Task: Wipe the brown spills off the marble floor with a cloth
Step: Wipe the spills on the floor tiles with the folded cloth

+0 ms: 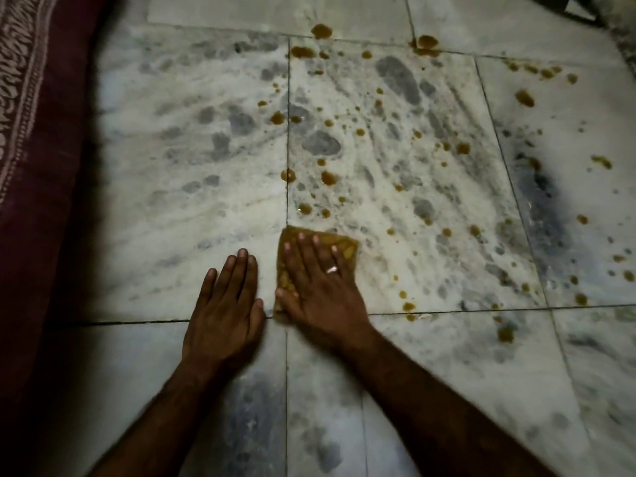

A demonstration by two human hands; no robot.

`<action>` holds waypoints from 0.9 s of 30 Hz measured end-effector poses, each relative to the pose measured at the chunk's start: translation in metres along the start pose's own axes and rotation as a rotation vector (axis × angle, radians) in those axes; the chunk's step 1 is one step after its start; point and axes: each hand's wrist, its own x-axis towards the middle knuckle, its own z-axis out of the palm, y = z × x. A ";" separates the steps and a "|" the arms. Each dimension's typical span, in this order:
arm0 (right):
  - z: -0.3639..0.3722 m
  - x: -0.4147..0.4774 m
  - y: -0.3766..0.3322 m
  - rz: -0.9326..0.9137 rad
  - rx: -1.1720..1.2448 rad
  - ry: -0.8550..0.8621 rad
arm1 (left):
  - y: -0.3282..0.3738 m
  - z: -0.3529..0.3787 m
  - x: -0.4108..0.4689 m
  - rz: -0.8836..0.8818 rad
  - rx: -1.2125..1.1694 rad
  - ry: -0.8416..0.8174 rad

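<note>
Cloth [344, 246], thin, limp, already soaked brown, looks light and best driven by flat palm pressure: right hand [318, 287] spread open on it, left hand [227, 297] open, bracing on marble floor [172, 149] beside brown spills [328, 179].

A: Item one, far left?
B: A maroon fabric [31, 201] with a pale patterned border is lying along the left edge.

A: Item two, top right?
B: A dark object [571, 8] is sitting in the corner, cropped and too dim to identify.
</note>
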 end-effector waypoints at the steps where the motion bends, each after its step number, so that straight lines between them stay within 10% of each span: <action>1: 0.000 -0.016 -0.004 -0.057 -0.008 0.014 | 0.000 0.000 0.001 0.004 0.002 0.000; 8: -0.004 -0.146 0.083 0.029 -0.047 -0.025 | 0.001 0.002 -0.001 -0.041 -0.020 -0.032; 18: -0.007 -0.027 0.091 0.145 -0.038 0.002 | 0.045 0.014 0.015 -0.273 -0.013 0.051; 27: -0.005 -0.170 0.106 0.003 -0.080 0.030 | 0.103 0.024 0.010 0.125 0.020 0.067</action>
